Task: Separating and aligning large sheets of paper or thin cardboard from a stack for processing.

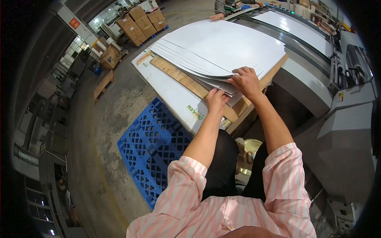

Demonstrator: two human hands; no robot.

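A stack of large white sheets (222, 45) lies in front of me, its near edges fanned into uneven layers. My right hand (245, 82) is closed on the near corner of the upper sheets, which bend up slightly. Just left of it and lower, my left hand (216, 100) has its fingers curled at the edges of the lower sheets, gripping them at the corner. Part of its grip is hidden by the paper. Under the stack lies a brown wooden board (174, 72), on top of a white printed panel (168, 89).
A blue plastic pallet (149, 144) lies on the floor at left. Along the right runs a large grey machine (307, 89) with a white sheet on its bed. Across the stack, another person's hand (217, 16) touches the far edge. Cardboard boxes (139, 25) stand far left.
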